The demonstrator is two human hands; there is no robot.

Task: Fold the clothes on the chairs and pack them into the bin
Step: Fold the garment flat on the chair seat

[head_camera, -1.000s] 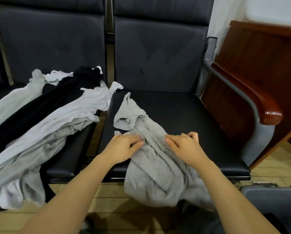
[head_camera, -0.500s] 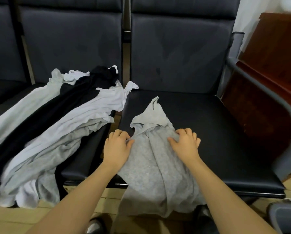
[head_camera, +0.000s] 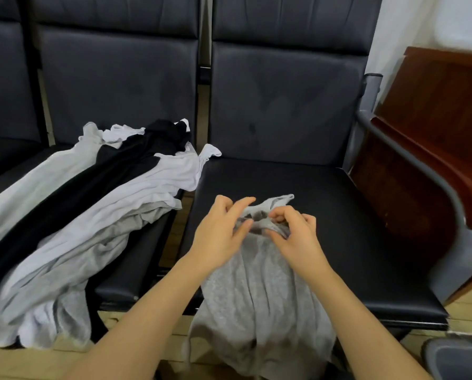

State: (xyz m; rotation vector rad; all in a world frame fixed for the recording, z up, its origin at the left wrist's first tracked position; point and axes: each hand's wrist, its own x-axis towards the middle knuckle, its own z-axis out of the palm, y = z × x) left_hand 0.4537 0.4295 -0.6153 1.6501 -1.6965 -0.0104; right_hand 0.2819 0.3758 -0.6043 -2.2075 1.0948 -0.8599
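On the seat to our left lies a heap of clothes, white, black and grey, well apart from our work. A wooden armrest flanks the right. Both our hands meet at the top hem of the grey shirt, which drapes off the black chair seat: our left hand pinches the edge, index finger straight, and our right hand grips it with curled fingers. A grey bin corner shows low right; its contents we cannot tell

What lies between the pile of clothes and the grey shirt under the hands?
In the head view, only bare black seat and the gap between the two chairs separate the pile of clothes from the grey shirt.
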